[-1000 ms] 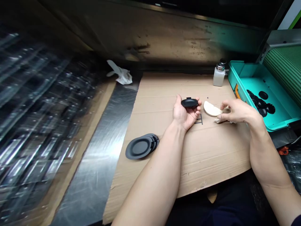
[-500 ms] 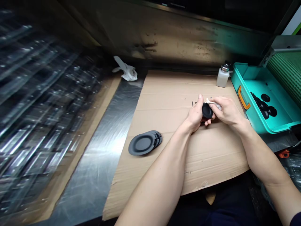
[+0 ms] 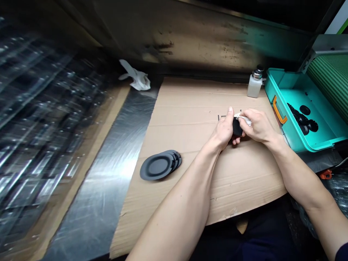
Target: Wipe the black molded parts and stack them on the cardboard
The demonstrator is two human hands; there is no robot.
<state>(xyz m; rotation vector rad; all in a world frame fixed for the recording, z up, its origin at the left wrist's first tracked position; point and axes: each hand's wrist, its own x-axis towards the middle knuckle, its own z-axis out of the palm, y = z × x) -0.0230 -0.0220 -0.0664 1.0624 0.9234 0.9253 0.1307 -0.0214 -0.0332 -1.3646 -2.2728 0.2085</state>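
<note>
My left hand (image 3: 225, 129) grips a small black round part (image 3: 237, 127) above the cardboard sheet (image 3: 187, 112), its thumb pointing up along the part's left side. My right hand (image 3: 254, 123) pinches a white cloth (image 3: 245, 119) against the part's upper right edge. The fingers cover some of both. To the left, several dark grey discs (image 3: 159, 166) lie overlapped in a row on the cardboard.
A teal bin (image 3: 320, 139) with an orange handle (image 3: 279, 110) holds several black round parts (image 3: 305, 110) at the right. Beside it stands a pump-top bottle (image 3: 255, 85). A crumpled white glove or cloth (image 3: 139, 79) lies back left; blurred clear trays (image 3: 40, 119) fill the left.
The view has shifted slightly, moving most things a little left. The black part has turned in my left hand and shows a narrower face, with the cloth still at its upper edge.
</note>
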